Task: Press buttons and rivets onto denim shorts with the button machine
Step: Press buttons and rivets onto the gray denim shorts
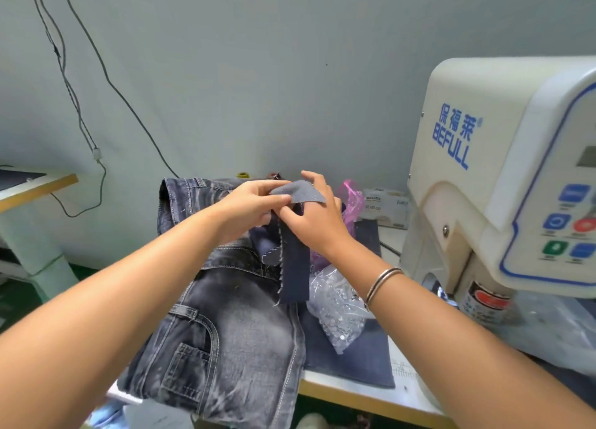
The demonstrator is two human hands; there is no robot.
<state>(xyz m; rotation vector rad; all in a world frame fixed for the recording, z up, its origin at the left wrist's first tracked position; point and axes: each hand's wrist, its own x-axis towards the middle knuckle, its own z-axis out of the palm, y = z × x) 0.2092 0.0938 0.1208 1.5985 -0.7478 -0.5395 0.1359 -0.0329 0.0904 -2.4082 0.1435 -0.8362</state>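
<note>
Grey washed denim shorts (225,325) lie in a pile on the worktable, waistband toward the wall. Above them both hands hold a dark denim strip (295,267) whose grey top end (298,191) is folded over. My left hand (250,204) pinches that folded end between thumb and fingers. My right hand (314,217) grips the strip just below it, while the rest hangs down over the shorts. The cream button machine (503,177) stands at the right, away from both hands.
A clear bag of silver buttons or rivets (338,312) lies on a dark cloth (364,361) beside the shorts. A pink bag (351,199) and small white boxes (383,206) sit near the wall. Cables (80,112) hang at left, above another table's edge (38,186).
</note>
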